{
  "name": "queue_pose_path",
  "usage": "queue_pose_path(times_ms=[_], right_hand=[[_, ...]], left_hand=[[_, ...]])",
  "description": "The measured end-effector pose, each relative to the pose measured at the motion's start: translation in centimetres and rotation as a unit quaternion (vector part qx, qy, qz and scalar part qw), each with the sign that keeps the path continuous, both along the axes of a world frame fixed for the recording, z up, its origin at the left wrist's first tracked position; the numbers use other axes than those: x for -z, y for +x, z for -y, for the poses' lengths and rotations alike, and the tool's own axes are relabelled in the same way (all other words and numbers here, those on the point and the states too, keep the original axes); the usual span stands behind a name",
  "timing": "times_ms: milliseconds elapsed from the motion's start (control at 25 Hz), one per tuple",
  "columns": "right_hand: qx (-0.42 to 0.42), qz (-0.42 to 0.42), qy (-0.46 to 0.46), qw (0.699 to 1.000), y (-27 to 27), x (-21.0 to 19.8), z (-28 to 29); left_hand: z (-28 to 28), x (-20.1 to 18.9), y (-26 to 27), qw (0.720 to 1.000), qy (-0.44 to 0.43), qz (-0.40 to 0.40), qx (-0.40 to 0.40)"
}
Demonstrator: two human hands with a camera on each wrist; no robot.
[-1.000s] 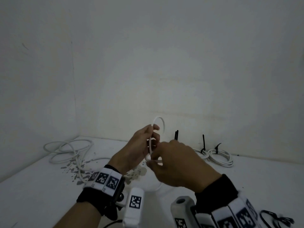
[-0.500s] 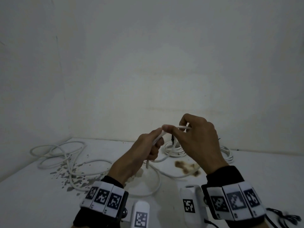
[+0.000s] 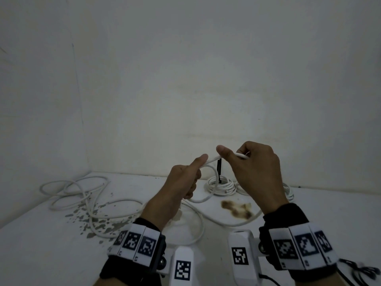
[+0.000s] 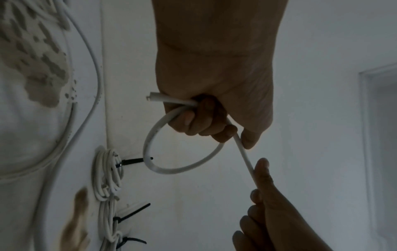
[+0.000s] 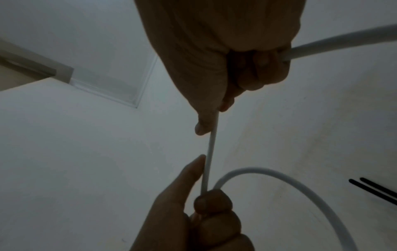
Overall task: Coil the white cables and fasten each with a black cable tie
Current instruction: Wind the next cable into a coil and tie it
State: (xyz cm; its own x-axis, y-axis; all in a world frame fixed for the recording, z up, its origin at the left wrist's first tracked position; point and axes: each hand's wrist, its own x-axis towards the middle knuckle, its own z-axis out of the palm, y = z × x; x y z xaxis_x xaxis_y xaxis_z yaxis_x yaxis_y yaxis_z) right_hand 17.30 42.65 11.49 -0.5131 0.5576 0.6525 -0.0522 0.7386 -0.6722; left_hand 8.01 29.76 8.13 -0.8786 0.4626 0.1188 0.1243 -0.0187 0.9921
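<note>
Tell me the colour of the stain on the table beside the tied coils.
Brown, a dark blotchy stain on the white table; the head view shows it best.

Left wrist band (image 3: 135,243): a black cuff is worn, faced with a row of white blocks, each printed with a black square code marker.
Left wrist camera (image 3: 182,266): a white housing is mounted inward of the band and carries one black code marker; a dark round knob is seen at the joint.
Right wrist band (image 3: 300,245): a black cuff with three white marker blocks is worn.
Right wrist camera (image 3: 241,256): a white housing with one code marker is fitted; a thin black lead is seen at its base.
</note>
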Motion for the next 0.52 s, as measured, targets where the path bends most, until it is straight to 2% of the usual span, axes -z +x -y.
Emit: queue_pose_path(times_ms=[200, 280, 360, 400, 480, 520], right_hand=[[-0.042, -0.039, -0.049, 0.997, 0.2, -0.1, -1.0], [-0.120, -0.020, -0.098, 0.988, 0.3, -0.3, -1.3], [-0.267, 0.055, -0.158, 0.949, 1.1, -0.7, -1.1], [-0.330, 0.096, -0.159, 0.926, 1.6, -0.9, -1.1], [-0.383, 0.144, -0.125, 0.904, 2.4, -1.2, -0.6], [-0.382, 0.146, -0.110, 0.906, 2.5, -1.1, -0.3]], left_hand=[[0.0, 0.1, 0.0, 1.000, -0.006, 0.020, -0.001], [0.1, 0.1, -0.1, 0.999, 0.028, 0.042, -0.017], [0.5, 0.3, -0.4, 0.994, 0.073, 0.078, -0.030], [0.7, 0.3, -0.6, 0.990, 0.094, 0.094, -0.034], [1.2, 0.1, -0.8, 0.984, 0.129, 0.115, -0.032], [1.4, -0.1, -0.9, 0.982, 0.140, 0.120, -0.026]])
